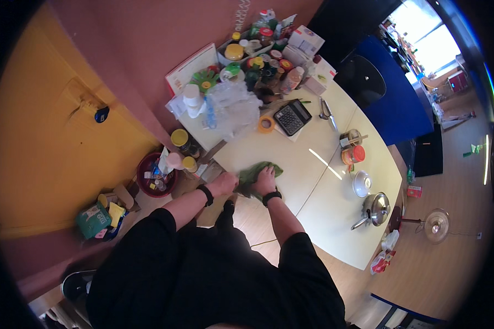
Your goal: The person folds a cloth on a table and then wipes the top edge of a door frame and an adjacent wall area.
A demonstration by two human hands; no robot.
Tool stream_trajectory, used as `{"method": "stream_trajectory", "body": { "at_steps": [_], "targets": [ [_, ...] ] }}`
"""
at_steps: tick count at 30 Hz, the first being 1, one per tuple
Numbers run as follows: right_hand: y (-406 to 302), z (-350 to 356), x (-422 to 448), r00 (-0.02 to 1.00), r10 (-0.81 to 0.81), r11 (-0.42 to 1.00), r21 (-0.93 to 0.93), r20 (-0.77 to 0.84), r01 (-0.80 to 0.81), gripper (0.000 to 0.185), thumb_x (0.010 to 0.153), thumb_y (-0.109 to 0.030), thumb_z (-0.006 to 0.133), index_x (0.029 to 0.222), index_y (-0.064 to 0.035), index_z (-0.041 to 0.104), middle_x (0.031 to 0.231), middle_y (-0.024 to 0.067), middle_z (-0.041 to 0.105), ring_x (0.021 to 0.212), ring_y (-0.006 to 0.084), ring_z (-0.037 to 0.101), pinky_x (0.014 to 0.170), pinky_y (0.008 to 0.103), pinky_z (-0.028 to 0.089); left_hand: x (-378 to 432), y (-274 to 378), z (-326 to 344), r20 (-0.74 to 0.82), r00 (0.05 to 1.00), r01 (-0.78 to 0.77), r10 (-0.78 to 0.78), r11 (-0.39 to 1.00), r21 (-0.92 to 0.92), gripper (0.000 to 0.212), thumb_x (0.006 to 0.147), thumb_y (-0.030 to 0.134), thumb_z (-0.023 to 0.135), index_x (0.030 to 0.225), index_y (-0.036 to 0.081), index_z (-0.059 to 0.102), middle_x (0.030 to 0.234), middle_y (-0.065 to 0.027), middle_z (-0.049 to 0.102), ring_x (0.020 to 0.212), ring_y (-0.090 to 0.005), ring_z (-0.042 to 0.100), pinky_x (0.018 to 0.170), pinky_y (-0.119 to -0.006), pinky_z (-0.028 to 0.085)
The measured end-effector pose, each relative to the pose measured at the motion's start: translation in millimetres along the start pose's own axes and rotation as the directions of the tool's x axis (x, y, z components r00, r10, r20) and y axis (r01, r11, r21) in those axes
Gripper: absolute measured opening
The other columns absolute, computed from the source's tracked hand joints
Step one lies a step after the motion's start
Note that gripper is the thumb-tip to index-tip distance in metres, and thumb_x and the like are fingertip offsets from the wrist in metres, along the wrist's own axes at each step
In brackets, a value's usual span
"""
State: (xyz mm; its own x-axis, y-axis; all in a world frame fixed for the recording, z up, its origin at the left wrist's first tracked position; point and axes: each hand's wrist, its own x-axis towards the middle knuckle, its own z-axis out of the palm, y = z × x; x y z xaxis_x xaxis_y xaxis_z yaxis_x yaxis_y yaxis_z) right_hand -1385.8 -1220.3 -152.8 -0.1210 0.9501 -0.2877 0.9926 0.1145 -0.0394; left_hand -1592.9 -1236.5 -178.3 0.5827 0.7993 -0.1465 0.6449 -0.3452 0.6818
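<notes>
A crumpled dark green piece of thin material (249, 174), a cloth or a plastic bag, lies at the near edge of the cream table. My right hand (264, 181) grips it from above, with bent fingers on its right part. At its left edge is my left hand (224, 184), curled into a fist that meets the material and seems to pinch it; the fingertips are hidden. Both wrists wear black bands. Beyond the hands, a roll of orange tape (266, 124) and a black calculator (292, 117) rest on the table (280, 152).
Jars and bottles (267, 66) crowd the table's back, beside clear plastic bags (232, 107). Scissors (327, 113), a red-lidded jar (353, 155), a glass lid (361, 184) and a lidded pot (376, 209) stand rightward. On the left are a red basin (142, 187) and yellow-lidded jars (181, 140).
</notes>
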Motion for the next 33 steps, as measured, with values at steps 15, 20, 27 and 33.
{"method": "stream_trajectory", "body": {
  "at_steps": [15, 20, 27, 33],
  "targets": [
    [-108.0, -19.3, -62.9, 0.993, 0.005, 0.878, 0.475, -0.121, 0.054, 0.037, 0.083, -0.031, 0.07, 0.107, -0.0024, 0.071, 0.096, 0.0168, 0.071, 0.085, 0.0318, 0.069, 0.079, 0.0402, 0.055, -111.2, -61.4, -153.4, -0.492, 0.858, -0.209, 0.148, 0.975, -0.072, 0.018, 0.083, 0.003, 0.057, 0.101, 0.004, 0.057, 0.098, -0.0165, 0.059, 0.093, -0.0372, 0.06, 0.08, -0.043, 0.05],
    [-157.1, -13.3, -56.1, 0.958, -0.087, 0.834, 0.505, -0.275, 0.22, 0.02, 0.083, -0.018, 0.07, 0.098, -0.0049, 0.07, 0.088, 0.0136, 0.07, 0.078, 0.029, 0.069, 0.071, 0.0385, 0.055, -155.7, -93.2, -206.9, -0.556, 0.831, -0.097, 0.02, 0.989, -0.11, 0.022, 0.08, 0.004, 0.058, 0.102, 0.003, 0.062, 0.1, -0.0157, 0.06, 0.095, -0.0377, 0.06, 0.083, -0.045, 0.05],
    [-242.9, -78.7, -28.4, 0.822, -0.191, 0.779, 0.427, -0.536, 0.459, 0.014, 0.083, -0.008, 0.066, 0.095, -0.0068, 0.058, 0.087, 0.0118, 0.062, 0.074, 0.0322, 0.065, 0.063, 0.0412, 0.052, -205.5, -137.1, -273.2, -0.801, 0.597, 0.082, -0.047, 0.997, 0.002, 0.015, 0.078, 0.004, 0.06, 0.093, 0.005, 0.064, 0.094, -0.0155, 0.062, 0.094, -0.0351, 0.06, 0.082, -0.044, 0.05],
    [-288.7, -139.0, 6.8, 0.672, -0.158, 0.741, 0.363, -0.723, 0.565, 0.017, 0.085, -0.005, 0.065, 0.099, -0.0068, 0.057, 0.09, 0.0143, 0.061, 0.083, 0.0348, 0.064, 0.069, 0.0442, 0.051, -235.8, -127.6, -328.3, -0.888, 0.419, 0.073, -0.188, 0.982, -0.174, 0.016, 0.089, 0.006, 0.058, 0.105, 0.007, 0.06, 0.074, -0.0138, 0.067, 0.065, -0.0305, 0.069, 0.058, -0.04, 0.054]
  ]
}}
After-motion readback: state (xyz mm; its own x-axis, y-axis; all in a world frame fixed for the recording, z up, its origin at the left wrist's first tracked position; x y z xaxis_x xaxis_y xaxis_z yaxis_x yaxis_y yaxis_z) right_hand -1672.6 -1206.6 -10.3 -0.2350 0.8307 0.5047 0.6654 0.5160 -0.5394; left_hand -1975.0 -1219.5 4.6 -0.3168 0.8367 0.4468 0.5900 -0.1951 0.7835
